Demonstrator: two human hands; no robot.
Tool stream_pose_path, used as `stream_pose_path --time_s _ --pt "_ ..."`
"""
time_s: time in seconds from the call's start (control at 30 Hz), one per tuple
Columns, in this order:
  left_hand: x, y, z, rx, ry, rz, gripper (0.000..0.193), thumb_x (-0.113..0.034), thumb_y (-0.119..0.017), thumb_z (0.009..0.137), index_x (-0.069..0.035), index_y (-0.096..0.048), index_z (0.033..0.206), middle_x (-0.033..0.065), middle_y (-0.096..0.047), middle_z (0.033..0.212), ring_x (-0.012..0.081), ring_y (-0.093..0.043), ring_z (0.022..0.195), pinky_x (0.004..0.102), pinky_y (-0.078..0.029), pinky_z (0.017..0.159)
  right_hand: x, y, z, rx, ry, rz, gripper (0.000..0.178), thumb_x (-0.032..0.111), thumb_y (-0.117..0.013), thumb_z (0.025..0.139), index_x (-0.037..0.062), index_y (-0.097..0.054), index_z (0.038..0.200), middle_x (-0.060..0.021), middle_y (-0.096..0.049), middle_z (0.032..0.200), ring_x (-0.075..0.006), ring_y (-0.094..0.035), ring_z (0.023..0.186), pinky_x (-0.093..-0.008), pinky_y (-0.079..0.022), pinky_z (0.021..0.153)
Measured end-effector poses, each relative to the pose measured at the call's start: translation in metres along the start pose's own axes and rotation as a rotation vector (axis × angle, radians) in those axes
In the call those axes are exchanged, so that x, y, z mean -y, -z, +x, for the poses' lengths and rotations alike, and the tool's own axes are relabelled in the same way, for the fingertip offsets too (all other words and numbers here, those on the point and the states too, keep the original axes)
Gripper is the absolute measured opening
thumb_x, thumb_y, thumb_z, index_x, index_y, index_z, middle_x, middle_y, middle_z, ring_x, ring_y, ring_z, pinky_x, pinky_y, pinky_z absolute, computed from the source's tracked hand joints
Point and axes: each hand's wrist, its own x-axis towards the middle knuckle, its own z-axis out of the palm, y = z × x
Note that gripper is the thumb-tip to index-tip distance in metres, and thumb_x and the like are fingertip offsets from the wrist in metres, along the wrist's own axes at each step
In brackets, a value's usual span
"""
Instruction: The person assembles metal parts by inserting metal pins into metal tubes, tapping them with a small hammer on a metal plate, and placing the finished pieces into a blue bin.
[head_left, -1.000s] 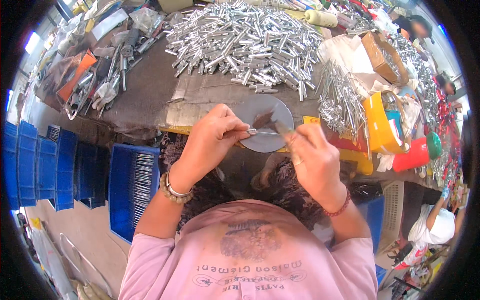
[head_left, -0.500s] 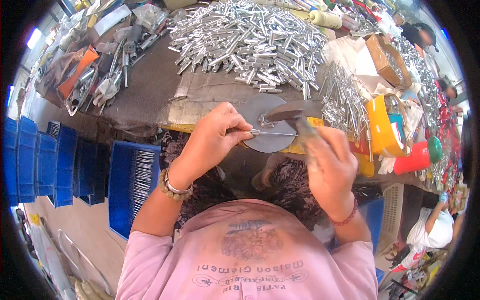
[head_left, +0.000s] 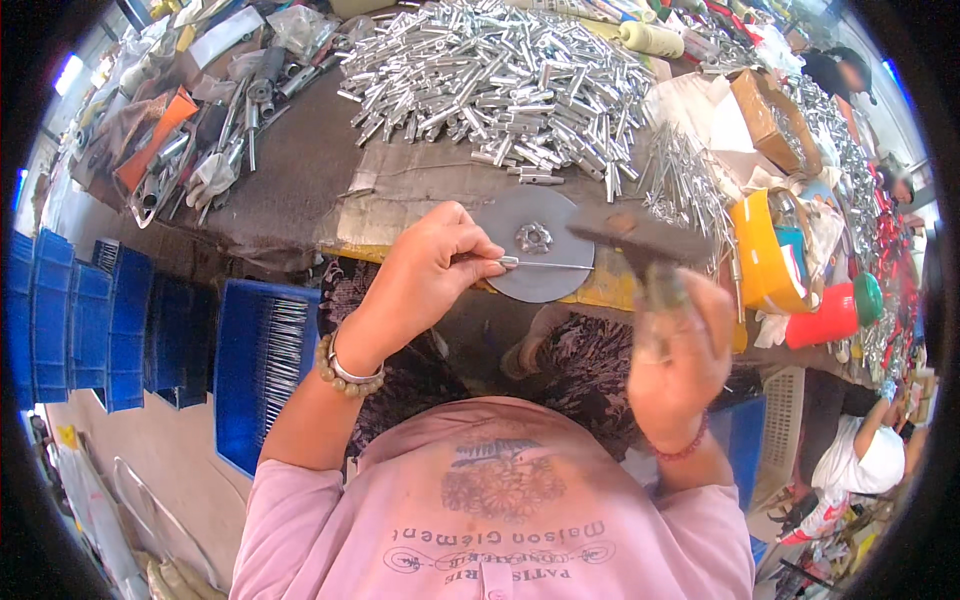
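Note:
My left hand (head_left: 455, 250) pinches a small metal sleeve with a thin metal rod (head_left: 550, 265) reaching out of it to the right. The rod lies across the near part of a round grey disc (head_left: 500, 222) at the bench edge. A ring-shaped metal piece (head_left: 534, 237) sits at the disc's middle. My right hand (head_left: 680, 345) is wrapped round the handle of a hammer (head_left: 640, 235), which is smeared by motion. The hammer's head is raised to the right of the disc, apart from the rod.
A big heap of short metal tubes (head_left: 500, 80) covers the bench's far side. Thin rods (head_left: 685, 195) lie right of it, near a cut yellow container (head_left: 765, 250) and a red jar (head_left: 825, 318). A blue bin (head_left: 237, 370) of rods stands at left. Another person (head_left: 865, 455) works at right.
The hammer has lifted away from the disc and swung to the right with my right hand, uncovering the ring-shaped piece. My left hand and the rod have hardly moved.

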Motion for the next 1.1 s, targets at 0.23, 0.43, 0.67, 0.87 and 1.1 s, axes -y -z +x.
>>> stream_pose_path --time_s 0.23,0.43,0.67,0.87,1.1 --pt "0.005 -0.001 0.0 -0.003 -0.035 0.012 0.013 -0.001 -0.085 0.091 -0.001 -0.078 0.101 0.0042 -0.062 0.099 0.0149 -0.064 0.089 0.0292 -0.052 0.076 -0.001 -0.015 -0.012 0.343 -0.055 0.007 0.037 0.0 -0.075 0.088 0.0128 -0.08 0.123 -0.0095 -0.066 0.097 -0.03 -0.071 0.084 -0.0417 -0.059 0.071" --pt "-0.007 0.006 0.0 0.011 0.033 -0.002 0.014 -0.003 -0.086 0.09 -0.002 -0.078 0.101 0.0049 -0.062 0.097 0.016 -0.064 0.09 0.0313 -0.052 0.077 -0.003 0.004 0.011 0.171 -0.176 0.202 0.045 -0.011 -0.076 0.09 0.0054 -0.076 0.132 -0.0137 -0.071 0.104 -0.0321 -0.072 0.083 -0.0343 -0.057 0.073" --pt "0.003 -0.002 -0.002 -0.056 -0.141 0.111 0.013 -0.001 -0.084 0.09 -0.004 -0.078 0.102 0.0099 -0.066 0.097 0.0264 -0.066 0.089 0.0351 -0.053 0.077 0.007 0.001 0.003 0.151 -0.151 0.168 0.044 -0.009 -0.076 0.089 0.0083 -0.076 0.13 -0.0137 -0.071 0.104 -0.032 -0.072 0.083 -0.0364 -0.058 0.072" --pt "0.007 -0.009 -0.002 -0.119 -0.278 0.195 0.02 0.003 -0.084 0.088 -0.005 -0.078 0.106 0.0102 -0.065 0.096 0.0278 -0.066 0.087 0.0373 -0.054 0.075 -0.006 -0.021 -0.017 0.274 -0.103 0.027 0.035 -0.005 -0.075 0.088 0.0084 -0.079 0.12 -0.0102 -0.071 0.105 -0.0308 -0.073 0.087 -0.0405 -0.059 0.071" --pt "0.017 -0.017 -0.006 -0.18 -0.322 0.215 0.031 0.008 -0.085 0.083 -0.005 -0.077 0.111 0.0108 -0.064 0.095 0.0279 -0.067 0.084 0.0366 -0.055 0.071 0.004 -0.014 -0.019 0.034 -0.079 0.115 0.051 -0.007 -0.078 0.089 0.0086 -0.077 0.138 -0.015 -0.072 0.108 -0.0308 -0.072 0.089 -0.0371 -0.059 0.076"
